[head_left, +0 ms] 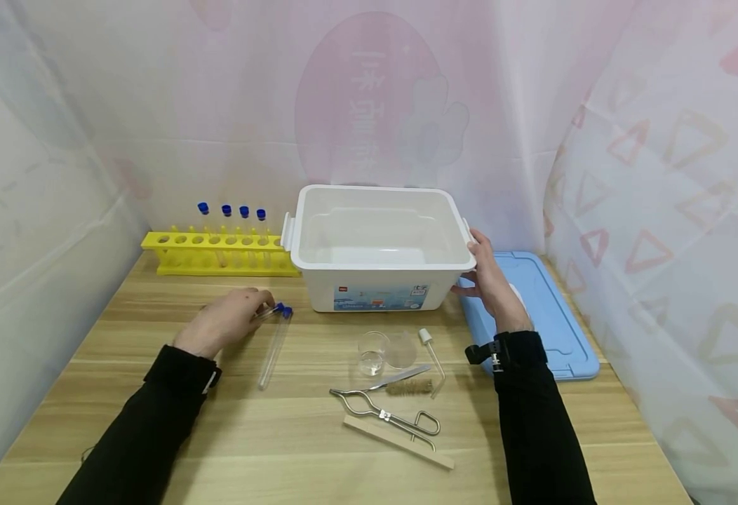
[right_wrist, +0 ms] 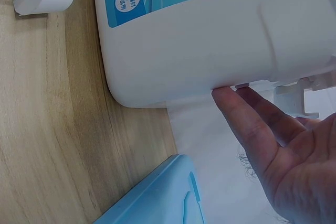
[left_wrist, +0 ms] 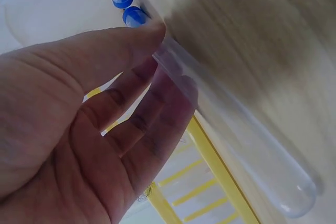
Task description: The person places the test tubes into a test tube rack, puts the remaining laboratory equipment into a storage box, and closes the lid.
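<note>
My left hand (head_left: 226, 319) pinches a clear test tube (left_wrist: 241, 129) with a blue cap between thumb and fingers, just above the table. Beside it a second blue-capped test tube (head_left: 274, 354) lies on the wood, its cap close to the held one's. At the right end of the white plastic bin (head_left: 378, 277), my right hand (head_left: 492, 280) touches the side wall with extended fingers (right_wrist: 244, 114), near the bin's handle (right_wrist: 291, 100). The bin stands upright without its lid, and its visible inside is bare.
A yellow test tube rack (head_left: 226, 263) holds several blue-capped tubes. The blue lid (head_left: 558, 322) lies at the right. In front are a small glass beaker (head_left: 372, 354), a stoppered bent tube (head_left: 428, 351), a brush (head_left: 410, 387), tweezers (head_left: 400, 377), crucible tongs (head_left: 384, 415) and a wooden strip (head_left: 397, 442).
</note>
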Tool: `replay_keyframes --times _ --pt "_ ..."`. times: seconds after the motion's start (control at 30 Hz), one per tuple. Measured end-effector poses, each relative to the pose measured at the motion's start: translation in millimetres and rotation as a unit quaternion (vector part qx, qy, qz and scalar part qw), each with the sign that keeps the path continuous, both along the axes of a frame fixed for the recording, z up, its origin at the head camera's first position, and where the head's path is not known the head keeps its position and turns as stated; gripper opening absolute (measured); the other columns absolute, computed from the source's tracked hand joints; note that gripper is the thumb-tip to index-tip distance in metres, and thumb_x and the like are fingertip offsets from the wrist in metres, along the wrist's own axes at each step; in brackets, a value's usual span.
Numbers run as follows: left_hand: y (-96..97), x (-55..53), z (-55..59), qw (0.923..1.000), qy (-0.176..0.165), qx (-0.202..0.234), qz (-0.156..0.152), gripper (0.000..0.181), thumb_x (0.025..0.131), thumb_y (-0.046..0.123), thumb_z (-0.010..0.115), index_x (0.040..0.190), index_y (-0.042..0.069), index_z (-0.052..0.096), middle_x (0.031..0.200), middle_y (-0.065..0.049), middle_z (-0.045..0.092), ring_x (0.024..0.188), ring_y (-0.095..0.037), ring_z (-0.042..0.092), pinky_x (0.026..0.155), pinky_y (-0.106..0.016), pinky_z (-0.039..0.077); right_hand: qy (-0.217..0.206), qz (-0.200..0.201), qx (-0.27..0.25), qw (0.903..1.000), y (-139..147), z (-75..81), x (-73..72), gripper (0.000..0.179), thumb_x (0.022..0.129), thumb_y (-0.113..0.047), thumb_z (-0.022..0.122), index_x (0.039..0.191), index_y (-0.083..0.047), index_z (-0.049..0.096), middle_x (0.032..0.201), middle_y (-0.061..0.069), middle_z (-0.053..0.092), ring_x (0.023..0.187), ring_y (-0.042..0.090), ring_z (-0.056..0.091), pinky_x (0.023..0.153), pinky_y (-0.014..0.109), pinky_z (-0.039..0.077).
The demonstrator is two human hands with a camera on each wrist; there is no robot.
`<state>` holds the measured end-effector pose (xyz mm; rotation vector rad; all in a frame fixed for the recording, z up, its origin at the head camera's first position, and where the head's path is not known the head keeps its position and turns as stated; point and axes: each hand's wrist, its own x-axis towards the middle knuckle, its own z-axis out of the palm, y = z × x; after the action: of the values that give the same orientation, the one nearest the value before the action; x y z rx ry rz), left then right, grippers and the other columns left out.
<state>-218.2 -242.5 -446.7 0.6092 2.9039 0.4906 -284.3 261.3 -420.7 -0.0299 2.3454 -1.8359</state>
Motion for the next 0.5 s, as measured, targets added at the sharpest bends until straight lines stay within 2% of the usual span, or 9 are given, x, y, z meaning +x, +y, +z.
replay_keyframes --times 0.17,0.5 --pt "-2.0 -0.3 5.0 0.9998 0.005 0.017 0.002 0.028 0.113 0.002 0.072 0.141 -0.001 0.074 0.127 -0.023 0.082 0.116 -0.038 0.079 0.104 -0.062 0.068 0.000 0.003 0.002 1.0000 0 -0.1 0.2 0.088 0.118 -0.073 0.045 0.188 -0.044 0.000 0.190 0.019 0.031 0.165 0.055 0.053 0.131 0.082 0.047" --pt "-8.7 -2.3 21.7 0.9978 0.041 0.049 0.020 0.047 0.113 -0.003 0.066 0.159 -0.002 0.061 0.136 -0.029 0.079 0.121 -0.043 0.078 0.102 -0.063 0.069 0.005 0.006 -0.004 1.0000 1 0.2 0.9 0.084 0.119 -0.072 0.043 0.187 -0.044 0.001 0.189 0.021 0.032 0.164 0.057 0.052 0.129 0.084 0.048"
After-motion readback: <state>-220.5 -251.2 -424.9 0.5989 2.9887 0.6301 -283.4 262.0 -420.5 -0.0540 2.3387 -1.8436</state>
